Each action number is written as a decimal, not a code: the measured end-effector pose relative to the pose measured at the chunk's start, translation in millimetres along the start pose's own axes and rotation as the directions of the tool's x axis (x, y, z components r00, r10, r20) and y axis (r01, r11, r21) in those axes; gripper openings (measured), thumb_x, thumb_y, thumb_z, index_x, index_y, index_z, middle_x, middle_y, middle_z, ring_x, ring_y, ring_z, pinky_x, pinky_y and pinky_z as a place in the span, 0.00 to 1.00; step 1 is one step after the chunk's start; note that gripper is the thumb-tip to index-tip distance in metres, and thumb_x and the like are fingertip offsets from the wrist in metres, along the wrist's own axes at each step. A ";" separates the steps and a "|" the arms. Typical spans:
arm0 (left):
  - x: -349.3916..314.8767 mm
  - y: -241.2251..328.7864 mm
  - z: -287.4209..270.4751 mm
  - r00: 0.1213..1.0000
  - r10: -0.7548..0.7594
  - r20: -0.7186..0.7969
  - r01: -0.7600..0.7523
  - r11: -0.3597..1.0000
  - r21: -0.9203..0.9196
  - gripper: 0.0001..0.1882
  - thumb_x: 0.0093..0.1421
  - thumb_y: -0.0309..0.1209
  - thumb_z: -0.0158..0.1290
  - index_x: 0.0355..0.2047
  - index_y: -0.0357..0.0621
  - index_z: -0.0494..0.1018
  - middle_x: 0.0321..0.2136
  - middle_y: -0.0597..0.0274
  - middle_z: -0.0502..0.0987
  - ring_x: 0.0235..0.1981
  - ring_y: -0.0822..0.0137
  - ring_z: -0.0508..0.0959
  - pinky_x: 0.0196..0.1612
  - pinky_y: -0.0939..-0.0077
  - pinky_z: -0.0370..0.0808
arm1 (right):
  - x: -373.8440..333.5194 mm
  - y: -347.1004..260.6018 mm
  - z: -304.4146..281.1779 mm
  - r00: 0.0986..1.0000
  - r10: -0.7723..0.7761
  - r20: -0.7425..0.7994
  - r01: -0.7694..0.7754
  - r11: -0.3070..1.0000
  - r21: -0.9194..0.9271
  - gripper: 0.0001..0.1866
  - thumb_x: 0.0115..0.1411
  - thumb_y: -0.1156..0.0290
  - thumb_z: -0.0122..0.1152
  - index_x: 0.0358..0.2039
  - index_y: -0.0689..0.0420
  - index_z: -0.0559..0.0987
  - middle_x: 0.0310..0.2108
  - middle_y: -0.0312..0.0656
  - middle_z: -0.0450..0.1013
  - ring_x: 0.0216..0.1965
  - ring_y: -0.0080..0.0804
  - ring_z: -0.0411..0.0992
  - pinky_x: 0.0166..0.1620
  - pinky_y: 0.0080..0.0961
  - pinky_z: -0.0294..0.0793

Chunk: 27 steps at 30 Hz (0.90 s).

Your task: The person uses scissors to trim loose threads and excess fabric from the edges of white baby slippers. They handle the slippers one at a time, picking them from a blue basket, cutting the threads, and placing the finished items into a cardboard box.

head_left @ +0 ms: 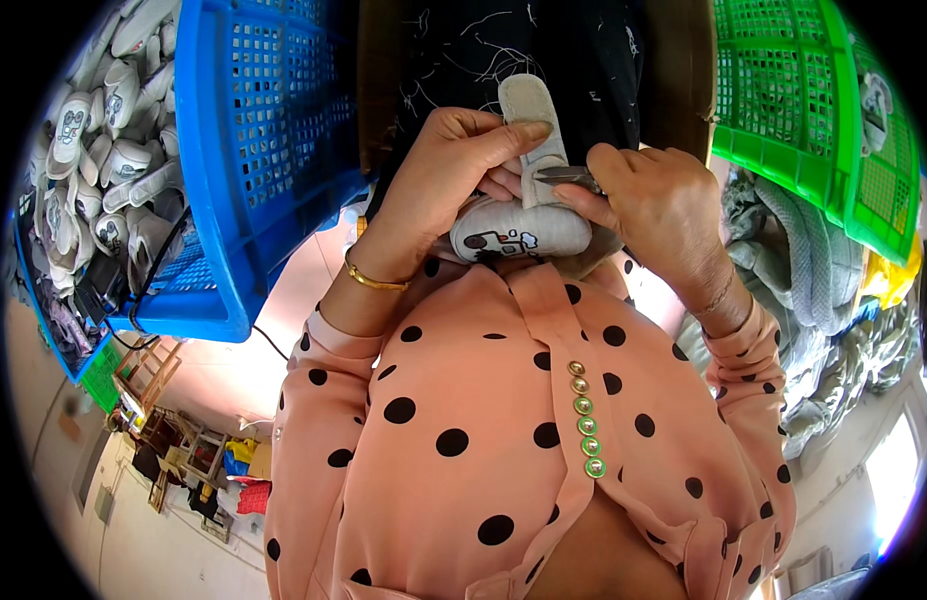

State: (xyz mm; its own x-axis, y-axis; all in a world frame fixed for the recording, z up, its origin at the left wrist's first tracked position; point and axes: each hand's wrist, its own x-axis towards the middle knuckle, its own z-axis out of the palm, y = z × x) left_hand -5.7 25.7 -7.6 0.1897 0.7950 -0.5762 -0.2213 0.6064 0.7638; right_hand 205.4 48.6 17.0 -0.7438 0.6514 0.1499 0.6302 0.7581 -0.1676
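Note:
A small grey fabric shoe (525, 236) with a printed vehicle picture on its toe sits close against my front. Its pale strap (527, 100) stretches away from the toe. My left hand (452, 175) is closed on the shoe, the thumb pressing on the strap and the other fingers partly hidden behind it. In my closed right hand (664, 200) is a pair of thread snips (572, 177), mostly covered by the fingers. The metal tip lies at the strap, just above the toe; whether a thread is between the blades is too small to tell.
On the left stands a blue plastic crate (216, 180), with a heap of similar grey shoes (124, 160) beyond it. A green plastic basket (784, 100) is at the right, above grey cloth (809, 250). Loose white threads lie on the dark cloth over my lap (464, 60).

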 end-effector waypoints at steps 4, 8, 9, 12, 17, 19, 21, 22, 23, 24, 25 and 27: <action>1.4 -2.0 1.5 0.999 -0.022 -0.031 0.021 0.999 -0.027 0.12 0.59 0.35 0.60 0.29 0.38 0.81 0.19 0.63 0.77 0.18 0.76 0.78 0.22 0.88 0.74 | 0.1 0.4 -1.2 0.998 0.041 0.050 -0.044 0.997 0.069 0.21 0.55 0.49 0.63 0.20 0.52 0.69 0.14 0.35 0.65 0.18 0.33 0.69 0.22 0.28 0.67; 2.6 -3.7 1.4 0.999 -0.025 -0.033 0.022 0.997 -0.072 0.10 0.59 0.34 0.60 0.28 0.38 0.81 0.18 0.65 0.76 0.16 0.77 0.76 0.20 0.88 0.73 | -1.0 4.2 0.3 0.995 0.061 0.085 -0.069 0.993 0.098 0.21 0.55 0.50 0.63 0.21 0.52 0.70 0.14 0.36 0.66 0.18 0.34 0.70 0.22 0.28 0.67; 3.3 -4.2 0.3 1.000 -0.015 -0.024 0.014 0.998 -0.057 0.12 0.59 0.36 0.60 0.28 0.37 0.81 0.19 0.63 0.77 0.17 0.76 0.77 0.21 0.88 0.74 | -1.0 4.7 0.5 0.993 0.070 0.095 -0.080 0.991 0.104 0.21 0.55 0.50 0.63 0.21 0.52 0.70 0.14 0.36 0.66 0.18 0.34 0.70 0.22 0.28 0.67; 4.9 -6.2 -2.7 1.000 0.002 -0.004 -0.002 1.000 -0.028 0.16 0.59 0.39 0.60 0.28 0.36 0.81 0.20 0.59 0.79 0.19 0.73 0.80 0.24 0.88 0.76 | 0.1 5.3 0.4 0.994 0.060 0.095 -0.070 0.992 0.106 0.21 0.55 0.50 0.64 0.22 0.52 0.70 0.14 0.36 0.66 0.18 0.34 0.70 0.22 0.29 0.68; 3.5 -2.2 1.3 0.999 -0.035 -0.029 0.032 0.997 -0.072 0.11 0.59 0.34 0.60 0.28 0.38 0.81 0.19 0.64 0.77 0.17 0.77 0.76 0.21 0.87 0.73 | 3.6 5.2 3.1 1.000 0.012 0.016 -0.012 0.998 0.056 0.24 0.56 0.46 0.61 0.19 0.52 0.67 0.11 0.33 0.63 0.14 0.31 0.68 0.20 0.25 0.66; 4.1 -3.1 1.2 0.999 -0.037 -0.028 0.035 0.997 -0.075 0.11 0.59 0.34 0.60 0.28 0.38 0.81 0.19 0.64 0.77 0.17 0.77 0.76 0.21 0.87 0.73 | 3.9 4.6 2.7 1.000 0.014 0.020 -0.014 0.999 0.046 0.24 0.56 0.46 0.61 0.19 0.51 0.67 0.11 0.33 0.64 0.14 0.30 0.68 0.20 0.25 0.66; 4.6 -4.8 0.6 0.999 -0.028 -0.020 0.027 0.997 -0.069 0.13 0.59 0.36 0.60 0.28 0.37 0.81 0.20 0.62 0.78 0.18 0.75 0.78 0.22 0.87 0.74 | 3.9 3.9 1.6 0.999 0.019 0.029 -0.020 0.999 0.039 0.24 0.56 0.46 0.60 0.19 0.51 0.67 0.11 0.33 0.64 0.14 0.30 0.69 0.20 0.25 0.66; 4.8 -5.8 -0.2 1.000 -0.018 -0.012 0.017 0.998 -0.062 0.14 0.59 0.38 0.60 0.29 0.36 0.81 0.20 0.61 0.78 0.19 0.74 0.79 0.23 0.87 0.75 | 4.1 3.6 0.8 0.999 0.021 0.044 -0.022 0.999 0.032 0.24 0.57 0.46 0.60 0.19 0.51 0.67 0.11 0.33 0.64 0.15 0.30 0.69 0.20 0.25 0.66; 4.9 -6.4 -0.6 1.000 -0.008 -0.004 0.007 0.998 -0.055 0.16 0.59 0.39 0.60 0.29 0.35 0.81 0.21 0.59 0.79 0.20 0.72 0.80 0.25 0.87 0.76 | 4.3 3.3 -0.1 0.998 0.023 0.059 -0.025 0.999 0.025 0.24 0.57 0.46 0.59 0.19 0.51 0.67 0.11 0.32 0.64 0.15 0.29 0.69 0.20 0.24 0.66; 4.5 -5.8 -0.4 1.000 -0.010 -0.004 0.009 0.998 -0.054 0.16 0.59 0.39 0.60 0.29 0.35 0.81 0.21 0.59 0.79 0.20 0.72 0.80 0.25 0.87 0.76 | 4.5 3.0 -1.1 0.997 0.025 0.074 -0.027 0.999 0.018 0.23 0.57 0.46 0.59 0.19 0.51 0.67 0.11 0.32 0.64 0.15 0.29 0.69 0.21 0.24 0.66; 3.9 -4.8 0.0 1.000 -0.012 -0.004 0.012 0.999 -0.053 0.16 0.59 0.39 0.60 0.29 0.35 0.81 0.21 0.59 0.79 0.20 0.72 0.80 0.25 0.87 0.77 | 4.8 2.5 -1.9 0.997 0.019 0.074 -0.019 1.000 0.004 0.23 0.57 0.45 0.59 0.19 0.51 0.67 0.11 0.32 0.64 0.15 0.28 0.69 0.21 0.24 0.66; 3.6 -4.4 -0.1 1.000 -0.017 -0.003 0.017 0.999 -0.044 0.16 0.59 0.39 0.59 0.29 0.35 0.81 0.21 0.59 0.79 0.20 0.72 0.80 0.25 0.87 0.77 | 5.5 1.5 -2.9 0.997 0.005 0.074 -0.003 1.000 -0.023 0.23 0.57 0.45 0.59 0.19 0.50 0.68 0.11 0.32 0.64 0.15 0.28 0.69 0.21 0.23 0.66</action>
State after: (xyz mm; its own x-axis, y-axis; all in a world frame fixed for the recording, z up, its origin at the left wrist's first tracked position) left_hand -4.1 25.9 -13.1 0.1905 0.7847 -0.5899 -0.2595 0.6198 0.7406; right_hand 202.9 53.4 20.5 -0.7551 0.6511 0.0769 0.6375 0.7566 -0.1453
